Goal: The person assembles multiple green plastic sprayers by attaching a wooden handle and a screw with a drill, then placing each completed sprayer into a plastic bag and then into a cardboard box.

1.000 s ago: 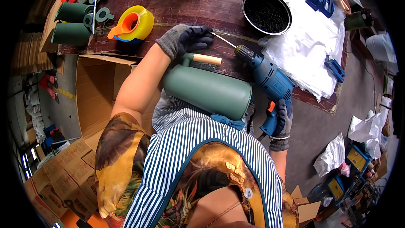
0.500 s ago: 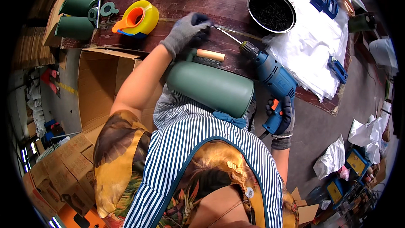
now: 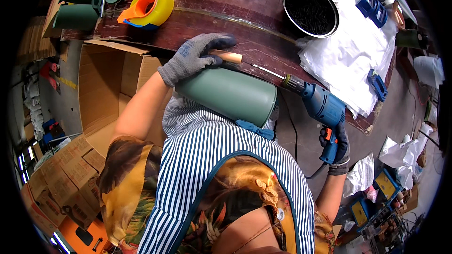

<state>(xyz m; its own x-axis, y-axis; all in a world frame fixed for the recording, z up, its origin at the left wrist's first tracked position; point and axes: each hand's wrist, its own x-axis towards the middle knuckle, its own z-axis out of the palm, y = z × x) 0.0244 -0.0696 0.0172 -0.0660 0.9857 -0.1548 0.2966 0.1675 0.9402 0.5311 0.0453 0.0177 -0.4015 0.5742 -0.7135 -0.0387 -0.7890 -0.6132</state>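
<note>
Steadying a green jug [image 3: 230, 95], drill [image 3: 321, 109] held alongside.
Left hand [image 3: 194, 57] fingers clamped on its wooden handle [image 3: 229, 57]; right hand [image 3: 336, 145] fingers wrapped around the drill grip.

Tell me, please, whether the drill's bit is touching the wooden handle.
Apart. The head view shows bare dark tabletop between the blue drill's bit tip and the wooden handle, which the left hand grips.

Bright, even light is falling from above, and a pale glare streak is running along the dark wooden table [image 3: 245, 0] just beyond the fingers [image 3: 214, 42] of the gloved left hand [image 3: 195, 56]. Focus is holding sharp there. Straight edges are bending hard toward the rim, corners are going black, and shadows are staying soft.
</note>
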